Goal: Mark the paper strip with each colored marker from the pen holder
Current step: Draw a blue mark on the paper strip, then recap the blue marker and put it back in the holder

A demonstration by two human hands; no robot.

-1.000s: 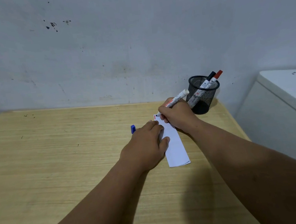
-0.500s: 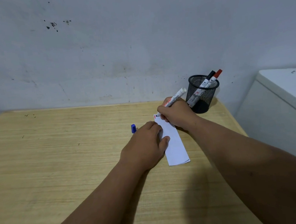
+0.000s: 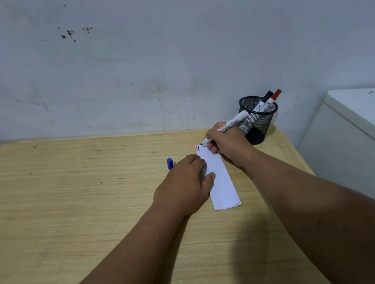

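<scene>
A white paper strip lies on the wooden table, with a red and a blue mark at its far left corner. My left hand presses flat on the strip's left edge. My right hand grips a white marker, uncapped, its tip at the strip's far end beside the marks. A blue cap lies on the table left of my left hand. The black mesh pen holder stands just beyond my right hand and holds a black-capped and a red-capped marker.
A stained grey wall runs along the table's far edge. A white cabinet or appliance stands to the right of the table, close to the holder's corner.
A blue mark now shows next to the red one at the strip's far corner. The marker's tip has shifted slightly right. My left hand has stayed put.
</scene>
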